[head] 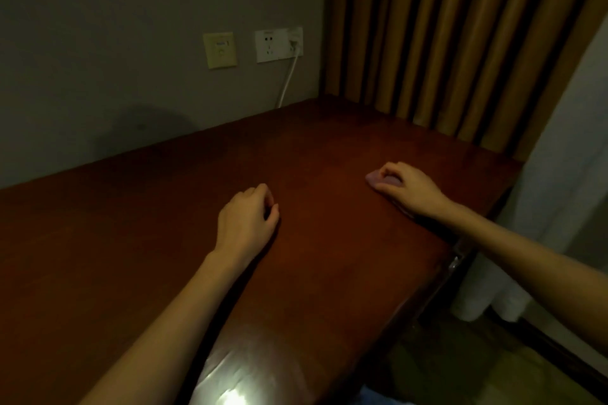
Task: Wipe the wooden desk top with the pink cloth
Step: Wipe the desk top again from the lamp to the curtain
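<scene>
Cloth (374, 178), pink, pokes leftward from clamped grip of right hand (405, 187); left hand (247, 222) curled, empty.

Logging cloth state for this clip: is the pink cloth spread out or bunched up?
Bunched up. The pink cloth is a wad gripped by the right hand on the desk top; only its edge shows.
</scene>
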A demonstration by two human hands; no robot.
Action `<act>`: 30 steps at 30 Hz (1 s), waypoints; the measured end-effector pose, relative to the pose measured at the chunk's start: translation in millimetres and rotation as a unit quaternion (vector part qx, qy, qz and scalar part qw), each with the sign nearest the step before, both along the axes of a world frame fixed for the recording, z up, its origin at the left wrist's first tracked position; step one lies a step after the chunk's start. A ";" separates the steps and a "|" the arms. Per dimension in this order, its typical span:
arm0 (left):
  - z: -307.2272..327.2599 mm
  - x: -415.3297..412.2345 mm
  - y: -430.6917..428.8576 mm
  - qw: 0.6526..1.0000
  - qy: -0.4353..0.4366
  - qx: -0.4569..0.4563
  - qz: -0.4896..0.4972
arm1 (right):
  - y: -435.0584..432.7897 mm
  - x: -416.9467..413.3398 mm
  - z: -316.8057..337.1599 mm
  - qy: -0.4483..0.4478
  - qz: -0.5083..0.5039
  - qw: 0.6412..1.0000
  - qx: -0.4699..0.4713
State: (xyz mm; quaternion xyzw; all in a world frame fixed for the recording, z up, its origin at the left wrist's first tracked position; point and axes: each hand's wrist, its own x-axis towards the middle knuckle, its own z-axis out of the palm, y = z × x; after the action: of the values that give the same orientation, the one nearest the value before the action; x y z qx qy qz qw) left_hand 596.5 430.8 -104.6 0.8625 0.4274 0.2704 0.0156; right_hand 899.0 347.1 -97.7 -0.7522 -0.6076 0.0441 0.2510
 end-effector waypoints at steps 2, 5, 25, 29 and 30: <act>2.1 2.7 -4.0 1.000 0.007 0.007 -0.020 | 23.2 -8.4 -2.1 -0.016 -0.018 1.000 0.002; 2.2 2.2 -5.8 1.000 0.010 0.006 -0.026 | 25.2 -63.1 -2.0 -0.014 0.026 1.000 0.005; 3.7 -0.2 -8.2 0.999 0.020 -0.016 -0.030 | -42.5 -85.6 -3.2 -0.003 0.017 0.999 0.029; 4.3 -0.2 -9.6 0.999 0.024 -0.020 -0.028 | -92.0 -86.6 -3.7 0.012 0.115 0.993 0.025; 3.8 -0.4 -10.2 0.999 0.026 -0.020 -0.027 | -99.9 -70.9 -4.3 0.024 0.100 0.994 0.024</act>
State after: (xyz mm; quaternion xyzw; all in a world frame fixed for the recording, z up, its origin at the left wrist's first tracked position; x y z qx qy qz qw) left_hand 596.1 420.7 -100.8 0.8801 0.4093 0.2389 0.0287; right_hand 828.1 247.2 -102.0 -0.6804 -0.6742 0.0721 0.2780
